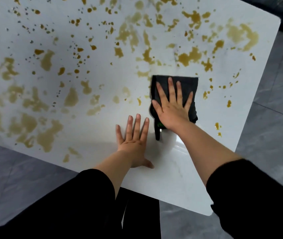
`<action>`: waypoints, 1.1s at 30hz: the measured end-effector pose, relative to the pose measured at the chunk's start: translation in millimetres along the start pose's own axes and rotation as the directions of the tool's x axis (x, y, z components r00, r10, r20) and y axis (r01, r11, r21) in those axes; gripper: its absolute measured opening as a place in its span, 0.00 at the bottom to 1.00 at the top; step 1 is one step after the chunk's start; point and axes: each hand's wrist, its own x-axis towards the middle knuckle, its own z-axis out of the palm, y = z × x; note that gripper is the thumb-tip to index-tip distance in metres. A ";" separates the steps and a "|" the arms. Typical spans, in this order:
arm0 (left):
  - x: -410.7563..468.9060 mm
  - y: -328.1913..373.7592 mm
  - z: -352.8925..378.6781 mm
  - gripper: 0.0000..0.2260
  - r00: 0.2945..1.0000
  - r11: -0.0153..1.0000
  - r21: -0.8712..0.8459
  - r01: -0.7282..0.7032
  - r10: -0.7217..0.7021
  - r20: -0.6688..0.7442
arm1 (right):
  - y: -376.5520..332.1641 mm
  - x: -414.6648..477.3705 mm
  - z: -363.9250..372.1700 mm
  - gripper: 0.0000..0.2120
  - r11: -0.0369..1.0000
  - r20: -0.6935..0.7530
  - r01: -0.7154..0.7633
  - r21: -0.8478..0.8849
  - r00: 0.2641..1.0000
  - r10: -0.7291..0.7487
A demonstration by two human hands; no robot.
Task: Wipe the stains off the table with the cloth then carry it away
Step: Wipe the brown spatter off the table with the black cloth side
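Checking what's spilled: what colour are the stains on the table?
Yellowish-brown stains on the white table, shown in the head view.

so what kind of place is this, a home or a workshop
Likely a home dining or kitchen area, though that's a guess: a glossy white marble-look table splashed with yellow-brown stains, large grey stone-look floor tiles, and a right hand pressing a dark grey cloth flat on it.

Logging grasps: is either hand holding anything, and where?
Nothing gripped: the right hand presses flat on the cloth; the left hand rests on the table.
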 end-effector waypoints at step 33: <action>-1.0 1.1 -1.8 0.70 1.000 1.000 -0.002 -0.009 0.009 0.008 | 96.6 -65.8 24.3 0.27 0.940 -0.022 -0.320 0.114 0.946 0.324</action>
